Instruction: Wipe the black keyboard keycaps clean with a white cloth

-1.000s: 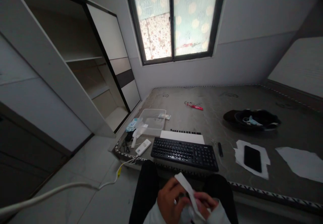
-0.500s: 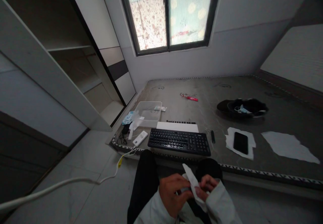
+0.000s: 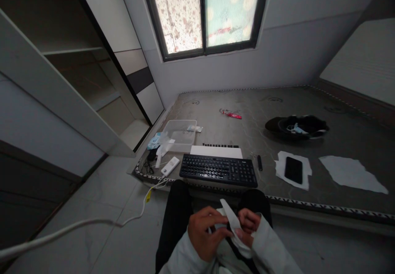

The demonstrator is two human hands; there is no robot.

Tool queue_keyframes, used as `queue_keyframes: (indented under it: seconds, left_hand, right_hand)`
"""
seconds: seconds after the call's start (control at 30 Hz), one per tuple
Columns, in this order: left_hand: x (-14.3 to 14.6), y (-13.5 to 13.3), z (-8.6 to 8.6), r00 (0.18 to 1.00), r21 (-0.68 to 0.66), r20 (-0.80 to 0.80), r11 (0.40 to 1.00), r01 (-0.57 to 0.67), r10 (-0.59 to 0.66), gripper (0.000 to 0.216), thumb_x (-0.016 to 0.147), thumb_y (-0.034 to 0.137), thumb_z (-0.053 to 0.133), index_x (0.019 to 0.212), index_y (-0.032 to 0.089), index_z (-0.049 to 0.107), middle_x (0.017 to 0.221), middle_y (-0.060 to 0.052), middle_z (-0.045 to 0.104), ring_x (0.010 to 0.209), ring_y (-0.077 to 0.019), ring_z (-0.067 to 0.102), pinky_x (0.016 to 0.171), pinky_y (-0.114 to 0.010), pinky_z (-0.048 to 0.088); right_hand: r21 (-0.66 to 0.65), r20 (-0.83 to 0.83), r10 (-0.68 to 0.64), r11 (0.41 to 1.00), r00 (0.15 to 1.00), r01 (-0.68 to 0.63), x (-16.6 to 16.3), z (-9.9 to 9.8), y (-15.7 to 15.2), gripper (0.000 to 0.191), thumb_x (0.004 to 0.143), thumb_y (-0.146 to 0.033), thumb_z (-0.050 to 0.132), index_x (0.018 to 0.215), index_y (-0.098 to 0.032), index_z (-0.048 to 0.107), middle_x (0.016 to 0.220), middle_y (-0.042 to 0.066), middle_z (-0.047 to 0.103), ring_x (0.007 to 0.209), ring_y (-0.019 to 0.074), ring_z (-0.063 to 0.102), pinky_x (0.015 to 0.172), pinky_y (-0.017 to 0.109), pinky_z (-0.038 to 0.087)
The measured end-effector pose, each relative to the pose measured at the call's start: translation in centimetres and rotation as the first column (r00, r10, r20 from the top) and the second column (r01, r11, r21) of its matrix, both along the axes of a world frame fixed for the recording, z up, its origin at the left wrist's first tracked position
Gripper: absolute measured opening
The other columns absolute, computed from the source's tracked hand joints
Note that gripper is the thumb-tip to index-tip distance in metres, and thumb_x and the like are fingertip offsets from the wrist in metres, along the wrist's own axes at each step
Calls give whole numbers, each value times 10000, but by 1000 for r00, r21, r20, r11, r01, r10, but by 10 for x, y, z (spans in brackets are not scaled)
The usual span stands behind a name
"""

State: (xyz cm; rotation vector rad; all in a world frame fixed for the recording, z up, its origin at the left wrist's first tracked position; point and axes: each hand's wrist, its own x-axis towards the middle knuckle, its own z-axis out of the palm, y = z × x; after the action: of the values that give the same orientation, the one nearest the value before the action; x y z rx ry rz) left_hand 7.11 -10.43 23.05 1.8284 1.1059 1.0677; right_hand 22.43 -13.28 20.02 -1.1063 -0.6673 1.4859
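A folded white tissue (image 3: 231,216) is between my two hands, over my lap. My left hand (image 3: 205,229) pinches at its left side with thumb and index finger. Something small and dark shows near those fingertips, too unclear to name. My right hand (image 3: 247,224) has its fingers curled and its thumb pressed on the tissue's lower right part. Just beyond my knees, a black keyboard (image 3: 217,170) lies along the front edge of the mattress (image 3: 210,105). Behind it is a white pad (image 3: 216,151) with a row of black bits along its far edge.
A clear plastic box (image 3: 180,135), a white power strip (image 3: 170,166) with a cable and a blue mask (image 3: 154,140) are at left. Right of the keyboard lie a small dark stick (image 3: 259,163), a phone (image 3: 293,170) on tissue, a white sheet (image 3: 352,173) and a black cap (image 3: 296,127).
Both hands have shifted slightly left with the tissue, and the fingers of my right hand have curled in more. The whole view has tilted a little; the objects on the mattress stay put.
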Motion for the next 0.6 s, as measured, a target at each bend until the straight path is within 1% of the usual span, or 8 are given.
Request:
queue_keyframes:
  seconds: [0.07, 0.17, 0.27, 0.33, 0.4, 0.43, 0.53, 0.6]
  left_hand:
    - [0, 2, 0, 999, -24, 29, 999, -23, 24, 120, 644, 254, 743, 741, 188, 768, 660, -67, 681, 496, -93, 569, 435, -166, 435]
    - [1, 1, 1, 1000, -29, -7, 999, 19, -19, 77, 652, 181, 720, 713, 185, 766, 650, -56, 668, 500, -87, 551, 457, -165, 432]
    - [1, 0, 2, 997, -59, -52, 997, 58, -61, 136, 666, 127, 691, 757, 199, 763, 693, -52, 677, 551, -97, 567, 493, -168, 436]
    - [0, 1, 0, 996, -85, -50, 994, 66, -71, 163, 676, 148, 695, 815, 211, 754, 744, -53, 682, 586, -103, 581, 506, -168, 443]
    - [-2, 3, -2, 997, -104, -45, 993, 62, -67, 151, 683, 205, 710, 831, 207, 742, 770, -52, 672, 593, -101, 581, 511, -170, 451]
    - [-3, 4, -3, 997, -113, -46, 992, 59, -64, 152, 684, 237, 716, 831, 201, 736, 779, -52, 664, 588, -98, 575, 509, -171, 452]
    - [-4, 8, -2, 998, -141, -48, 990, 29, -36, 183, 693, 313, 716, 824, 185, 719, 792, -49, 647, 561, -84, 553, 504, -176, 449]
    - [-3, 8, -1, 999, -152, -36, 988, 11, -17, 190, 706, 329, 704, 833, 188, 710, 815, -47, 645, 554, -78, 542, 506, -178, 445]
  right_hand:
    - [-2, -19, 11, 1000, 1000, -11, -1, -1, 2, 431, 481, -458, 798, 644, -217, 479, 393, -131, 369, 388, 45, 375, 430, 207, 316]
    - [4, -6, 4, 1000, 1000, -4, -3, -3, 5, 437, 493, -442, 798, 658, -208, 467, 437, -104, 484, 405, 37, 391, 431, 190, 299]
    - [15, 27, 58, 998, 998, -59, -4, -3, 8, 452, 433, -365, 838, 632, -201, 466, 523, -67, 582, 458, 49, 454, 448, 186, 332]
    - [-4, 65, 52, 999, 997, -51, -4, -5, 10, 437, 440, -354, 836, 618, -202, 467, 508, -61, 596, 430, 47, 442, 424, 185, 318]
    - [-23, 73, 0, 1000, 997, 1, -3, -8, 10, 413, 480, -390, 813, 613, -205, 469, 486, -51, 614, 393, 47, 437, 405, 189, 315]
    - [-33, 59, -25, 999, 998, 27, -3, -9, 10, 402, 493, -403, 805, 618, -205, 477, 496, -40, 635, 393, 53, 458, 408, 192, 333]
    - [-72, 11, -12, 997, 1000, 12, 2, -15, 11, 380, 494, -408, 807, 642, -204, 521, 541, -14, 691, 429, 85, 540, 432, 208, 398]
    - [-80, 24, 15, 997, 1000, -13, 6, -18, 12, 369, 500, -424, 802, 685, -204, 570, 563, 0, 713, 451, 108, 580, 444, 221, 427]
